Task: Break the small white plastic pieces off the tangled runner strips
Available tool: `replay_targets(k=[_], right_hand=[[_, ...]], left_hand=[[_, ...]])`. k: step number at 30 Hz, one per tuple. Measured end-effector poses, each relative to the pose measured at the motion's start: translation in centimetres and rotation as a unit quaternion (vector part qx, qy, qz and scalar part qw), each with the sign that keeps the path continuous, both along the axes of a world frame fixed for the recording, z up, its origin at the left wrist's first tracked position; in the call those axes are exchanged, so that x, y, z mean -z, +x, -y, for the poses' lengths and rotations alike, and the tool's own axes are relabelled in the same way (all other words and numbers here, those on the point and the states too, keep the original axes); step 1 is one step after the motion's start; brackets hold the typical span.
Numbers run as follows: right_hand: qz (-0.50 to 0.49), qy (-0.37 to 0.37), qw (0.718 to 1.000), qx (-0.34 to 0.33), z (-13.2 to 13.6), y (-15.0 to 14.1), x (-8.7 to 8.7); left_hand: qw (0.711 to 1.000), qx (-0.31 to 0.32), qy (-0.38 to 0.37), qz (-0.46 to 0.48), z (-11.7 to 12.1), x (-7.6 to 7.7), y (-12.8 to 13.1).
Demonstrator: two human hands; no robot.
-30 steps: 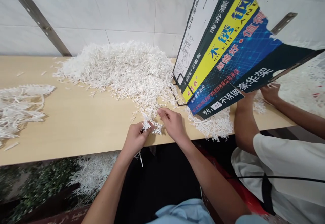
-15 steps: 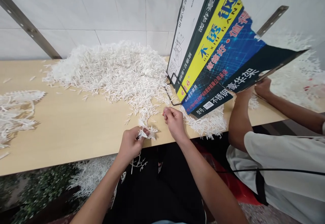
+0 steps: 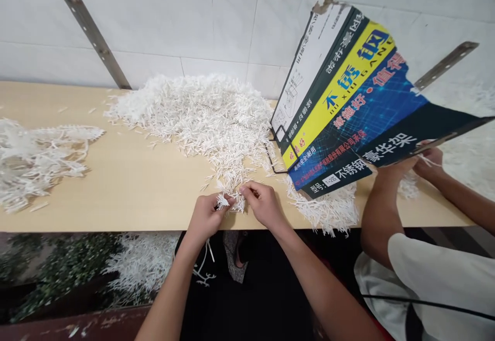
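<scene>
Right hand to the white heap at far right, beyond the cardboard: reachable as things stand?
Probably not directly: the cardboard stands between the right hand and that white heap, and a co-worker's arm crosses the near side. The hand also looks busy at a white sprig.

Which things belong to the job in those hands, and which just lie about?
Likely the job:
White, branching, plastic-looking sprig in the left hand, right hand close by
Heap of thin, white, plastic-looking pieces

Likely just about:
Torn, printed, multicoloured cardboard sheet
Slanted, grey, perforated metal bracket
Bushy, green, leafy plants
</scene>
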State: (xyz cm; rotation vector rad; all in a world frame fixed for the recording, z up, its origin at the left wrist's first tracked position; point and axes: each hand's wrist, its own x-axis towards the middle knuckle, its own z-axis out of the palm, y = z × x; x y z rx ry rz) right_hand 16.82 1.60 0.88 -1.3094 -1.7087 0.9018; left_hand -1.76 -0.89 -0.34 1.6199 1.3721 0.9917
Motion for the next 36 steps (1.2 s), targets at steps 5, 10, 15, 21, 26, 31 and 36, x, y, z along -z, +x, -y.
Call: replay_targets(k=[5, 10, 15, 21, 26, 31, 36], right_hand=[[0.013, 0.018, 0.998, 0.065, 0.1, -0.3, 0.0], [-0.034, -0.006, 0.999, -0.014, -0.1, 0.0, -0.1], [-0.002, 0.000, 0.998, -0.071, 0.2, -0.2, -0.1], [-0.101, -0.002, 0.992, 0.081, -0.6, 0.2, 1.4], [-0.189, -0.021, 0.974, 0.119, -1.4, 0.6, 1.8], [-0.062, 0.048, 0.997, -0.002, -0.4, 0.1, 0.2], [0.010, 0.016, 0.996, -0.092, 0.2, 0.0, -0.3]], left_hand=[[1.000, 0.010, 0.009, -0.009, -0.8, 0.0, 0.5], [1.000, -0.014, -0.003, -0.008, -0.6, 0.3, 0.2], [1.000, -0.007, 0.004, -0.001, -0.2, -0.1, 0.2], [1.000, 0.018, 0.003, -0.004, -0.7, 0.0, 0.4], [1.000, -0.012, 0.001, 0.029, -0.2, 0.2, -0.3], [0.999, -0.021, 0.013, 0.023, 0.0, 0.3, -0.2], [0.999, -0.030, 0.008, 0.036, 0.0, 0.4, 0.0]])
